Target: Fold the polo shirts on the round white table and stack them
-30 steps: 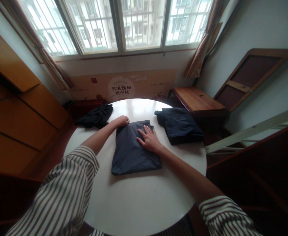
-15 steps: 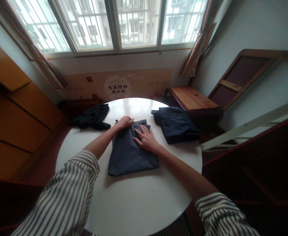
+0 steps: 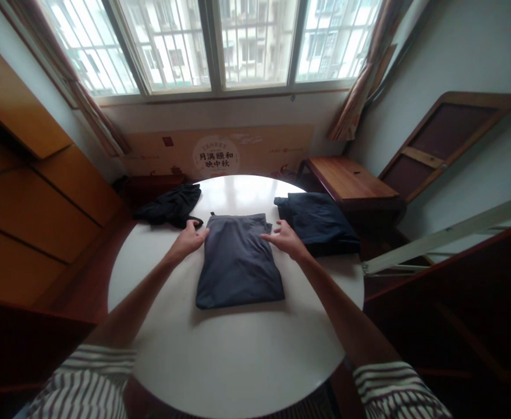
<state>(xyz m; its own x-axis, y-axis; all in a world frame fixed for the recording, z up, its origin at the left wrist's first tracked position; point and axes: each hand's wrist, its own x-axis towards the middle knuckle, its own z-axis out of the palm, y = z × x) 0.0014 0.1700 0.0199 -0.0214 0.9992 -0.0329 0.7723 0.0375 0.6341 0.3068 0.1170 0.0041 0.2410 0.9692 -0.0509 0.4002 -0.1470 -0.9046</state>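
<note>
A folded dark grey garment [image 3: 240,262] lies flat on the white round table [image 3: 238,355] in front of me. At its upper left edge is my left hand [image 3: 188,241], open, with the thumb by the cloth and the fingers apart. My right hand [image 3: 287,240] is open at the upper right edge, its thumb tip over the cloth. Whether either hand presses on the garment I cannot tell. A crumpled black cloth [image 3: 168,206] lies beyond my left hand, hanging past the table edge. Dark navy folded clothing [image 3: 323,224] rests just right of my right hand.
A low wooden table [image 3: 354,177] stands behind the round table on the right. Pale metal rails [image 3: 447,235] and a dark wooden panel are at the right. Orange-brown cabinets [image 3: 20,215] line the left side. A barred window [image 3: 255,43] is ahead.
My left hand has moved off the garment's top to its left side, and my right hand from its surface to its right side. The view has shifted slightly.
</note>
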